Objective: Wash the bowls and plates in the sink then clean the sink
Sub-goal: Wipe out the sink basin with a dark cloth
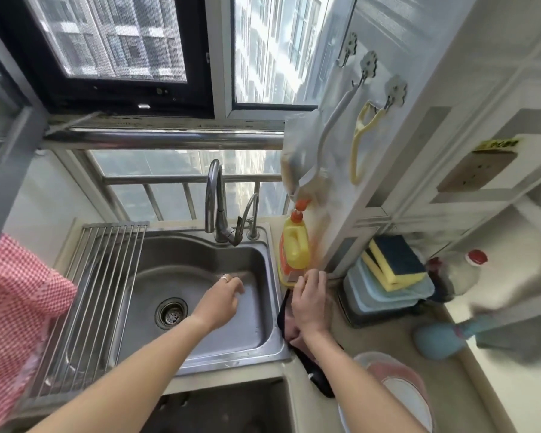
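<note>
left hand (222,303) curled, grip unclear | steel sink (200,345); right hand (310,300) on dark cloth (286,323)

A yellow detergent bottle (294,248) with an orange cap stood just right of the basin, yellow-and-dark sponges (394,264) lay stacked on pale blue containers (384,296) near it, a red checked cloth (16,307) hung at the left, and a yellow-handled tool (361,142) hung from a wall hook (395,90).

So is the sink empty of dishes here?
Yes. The sink basin shows only bare steel and the drain; the left hand reaches inside. Plates sit on the counter.
</note>
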The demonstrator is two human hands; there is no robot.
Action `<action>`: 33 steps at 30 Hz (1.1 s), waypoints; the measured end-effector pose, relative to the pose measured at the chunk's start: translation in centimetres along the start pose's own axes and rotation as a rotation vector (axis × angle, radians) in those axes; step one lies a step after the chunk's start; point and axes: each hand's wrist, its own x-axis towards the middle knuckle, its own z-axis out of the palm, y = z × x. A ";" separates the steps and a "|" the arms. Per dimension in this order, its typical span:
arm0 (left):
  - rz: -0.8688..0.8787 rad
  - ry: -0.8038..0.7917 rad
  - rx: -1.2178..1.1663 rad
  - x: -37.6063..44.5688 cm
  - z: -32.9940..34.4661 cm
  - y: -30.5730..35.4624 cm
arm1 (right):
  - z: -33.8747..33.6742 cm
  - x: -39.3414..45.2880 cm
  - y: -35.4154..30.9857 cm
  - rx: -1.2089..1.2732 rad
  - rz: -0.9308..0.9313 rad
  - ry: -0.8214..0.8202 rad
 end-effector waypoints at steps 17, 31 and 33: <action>-0.201 -0.223 -0.099 -7.9 4.8 -6.9 | 2.8 -6.1 0.7 -0.187 0.271 -0.459; -0.627 -0.166 -1.232 -14.2 -1.5 -9.9 | 8.0 -13.6 -15.7 0.358 0.031 -0.797; -0.644 -0.232 -1.226 -15.0 -1.5 -10.9 | 9.0 -15.4 -15.7 0.366 -0.021 -0.867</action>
